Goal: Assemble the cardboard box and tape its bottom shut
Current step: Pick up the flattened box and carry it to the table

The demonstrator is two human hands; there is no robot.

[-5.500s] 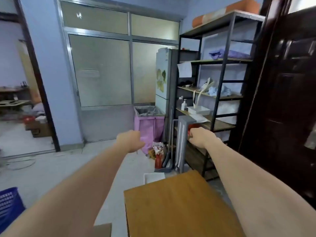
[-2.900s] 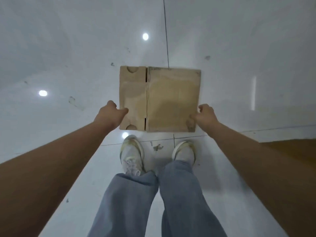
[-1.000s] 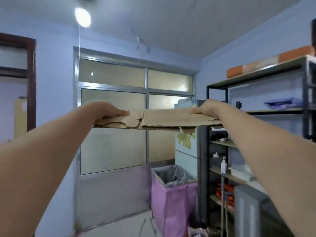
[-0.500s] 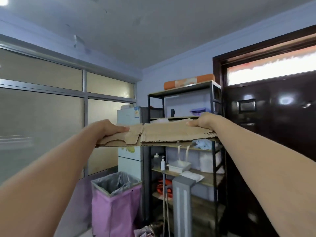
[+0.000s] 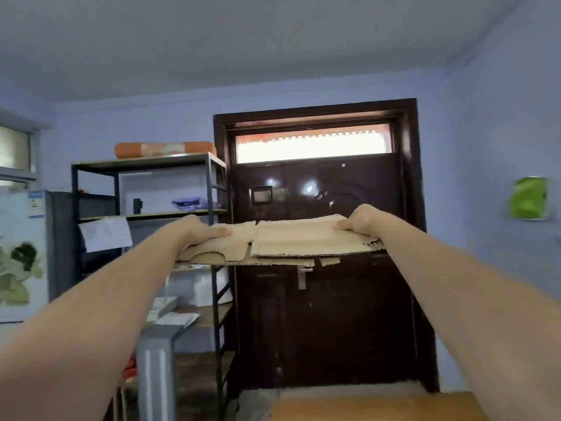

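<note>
The flattened cardboard box (image 5: 282, 243) is held level at chest height in front of me, its flaps folded flat and a half-round notch showing on the near left flap. My left hand (image 5: 198, 230) grips its left edge, thumb on top. My right hand (image 5: 359, 220) grips the right edge, fingers on top. Both arms are stretched forward. No tape is in view.
A dark brown door (image 5: 321, 244) stands straight ahead. A black metal shelf rack (image 5: 145, 214) with papers and bins is at the left, a fridge (image 5: 24, 253) further left. A wooden table corner (image 5: 364, 405) lies at the bottom. A grey post (image 5: 156, 369) stands near the rack.
I picked the flat box up off the floor with both hands. Over the last second my view swung right, from the window and pink bin to the door; the box stays level.
</note>
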